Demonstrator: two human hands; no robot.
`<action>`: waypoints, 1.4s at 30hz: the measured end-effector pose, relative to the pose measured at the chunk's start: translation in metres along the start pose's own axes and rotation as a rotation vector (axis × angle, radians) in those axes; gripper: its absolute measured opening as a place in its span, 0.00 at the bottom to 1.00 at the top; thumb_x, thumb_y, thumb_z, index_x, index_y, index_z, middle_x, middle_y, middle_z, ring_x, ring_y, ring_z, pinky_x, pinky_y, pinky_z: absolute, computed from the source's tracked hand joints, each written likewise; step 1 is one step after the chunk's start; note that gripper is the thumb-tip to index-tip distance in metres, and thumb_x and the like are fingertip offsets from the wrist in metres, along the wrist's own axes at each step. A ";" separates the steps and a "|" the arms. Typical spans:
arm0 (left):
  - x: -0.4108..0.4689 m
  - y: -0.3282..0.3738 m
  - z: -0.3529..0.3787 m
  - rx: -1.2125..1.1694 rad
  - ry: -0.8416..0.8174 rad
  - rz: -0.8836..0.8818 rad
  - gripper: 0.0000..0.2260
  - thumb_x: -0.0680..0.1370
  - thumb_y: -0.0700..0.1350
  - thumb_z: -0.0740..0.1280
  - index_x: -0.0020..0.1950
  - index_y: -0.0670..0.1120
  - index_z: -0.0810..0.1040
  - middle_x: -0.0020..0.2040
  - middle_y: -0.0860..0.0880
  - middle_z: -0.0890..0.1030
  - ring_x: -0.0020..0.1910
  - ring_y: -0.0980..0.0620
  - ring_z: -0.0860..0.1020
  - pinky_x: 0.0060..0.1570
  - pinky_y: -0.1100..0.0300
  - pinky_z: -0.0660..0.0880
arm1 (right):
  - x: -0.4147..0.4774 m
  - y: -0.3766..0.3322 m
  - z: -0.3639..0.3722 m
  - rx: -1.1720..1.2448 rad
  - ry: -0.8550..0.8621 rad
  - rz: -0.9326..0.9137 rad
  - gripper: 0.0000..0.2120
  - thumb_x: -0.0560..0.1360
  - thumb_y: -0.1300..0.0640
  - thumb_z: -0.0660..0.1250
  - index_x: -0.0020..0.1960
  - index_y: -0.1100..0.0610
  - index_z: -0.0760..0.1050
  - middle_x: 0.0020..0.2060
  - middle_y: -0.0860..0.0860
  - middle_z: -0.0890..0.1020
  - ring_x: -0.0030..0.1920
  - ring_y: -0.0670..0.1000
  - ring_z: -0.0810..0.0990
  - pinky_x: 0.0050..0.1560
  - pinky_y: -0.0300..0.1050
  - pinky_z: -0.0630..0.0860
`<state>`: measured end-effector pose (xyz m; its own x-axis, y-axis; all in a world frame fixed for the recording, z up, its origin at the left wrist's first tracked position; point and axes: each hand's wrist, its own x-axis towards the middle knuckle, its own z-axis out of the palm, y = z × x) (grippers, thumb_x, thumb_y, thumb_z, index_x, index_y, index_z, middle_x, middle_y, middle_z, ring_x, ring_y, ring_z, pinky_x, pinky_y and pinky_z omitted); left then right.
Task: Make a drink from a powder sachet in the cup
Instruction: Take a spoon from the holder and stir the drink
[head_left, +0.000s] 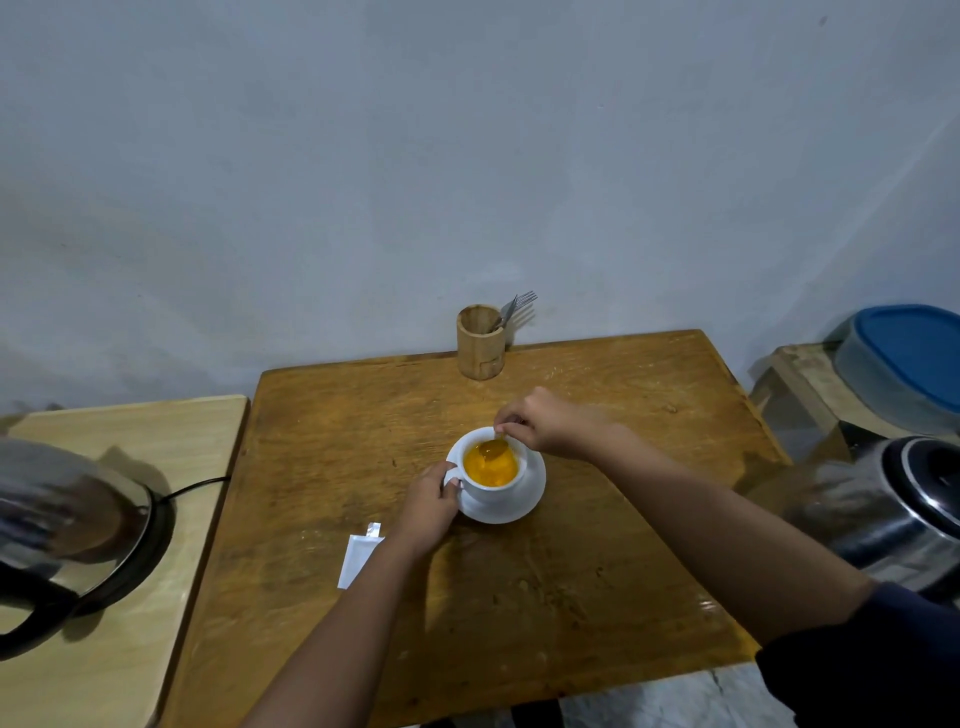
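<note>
A white cup (496, 491) full of orange liquid (491, 467) stands on a white saucer (524, 506) in the middle of the brown wooden table (571, 571). My left hand (428, 506) grips the cup's handle on its left side. My right hand (545, 418) pinches the handle of a spoon (493, 448) whose bowl dips into the orange liquid. A torn white sachet (358, 556) lies flat on the table to the left of my left forearm.
A bamboo holder (480, 343) with forks stands at the table's far edge. An electric kettle (67, 519) sits on a pale side table (130, 597) at the left. A second steel pot (893, 514) and a blue-lidded container (904, 358) are at the right.
</note>
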<state>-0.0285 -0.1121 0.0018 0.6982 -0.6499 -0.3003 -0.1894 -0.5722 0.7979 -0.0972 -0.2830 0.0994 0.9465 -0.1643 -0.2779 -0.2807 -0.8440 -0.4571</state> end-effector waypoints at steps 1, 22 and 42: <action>0.000 0.000 0.000 0.002 0.002 -0.006 0.15 0.80 0.44 0.58 0.66 0.45 0.71 0.65 0.44 0.75 0.61 0.49 0.73 0.56 0.59 0.67 | 0.001 -0.001 0.002 0.019 0.006 -0.004 0.13 0.79 0.57 0.60 0.59 0.60 0.78 0.57 0.56 0.82 0.55 0.54 0.79 0.52 0.45 0.73; 0.000 0.004 0.002 0.039 0.015 -0.012 0.15 0.80 0.43 0.57 0.66 0.45 0.71 0.66 0.44 0.74 0.62 0.47 0.72 0.56 0.58 0.67 | 0.000 -0.003 0.003 0.090 0.019 0.052 0.13 0.79 0.58 0.61 0.59 0.60 0.78 0.59 0.55 0.81 0.57 0.53 0.78 0.58 0.48 0.75; -0.001 0.006 0.003 0.023 0.013 -0.043 0.15 0.80 0.42 0.57 0.66 0.43 0.71 0.65 0.42 0.75 0.63 0.45 0.73 0.60 0.55 0.68 | -0.036 0.012 -0.015 0.227 0.207 -0.144 0.06 0.73 0.61 0.68 0.47 0.60 0.82 0.46 0.54 0.85 0.47 0.49 0.81 0.49 0.43 0.79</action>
<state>-0.0322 -0.1165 0.0054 0.7148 -0.6179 -0.3274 -0.1744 -0.6110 0.7722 -0.1325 -0.2947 0.1168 0.9848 -0.1712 -0.0303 -0.1481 -0.7348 -0.6619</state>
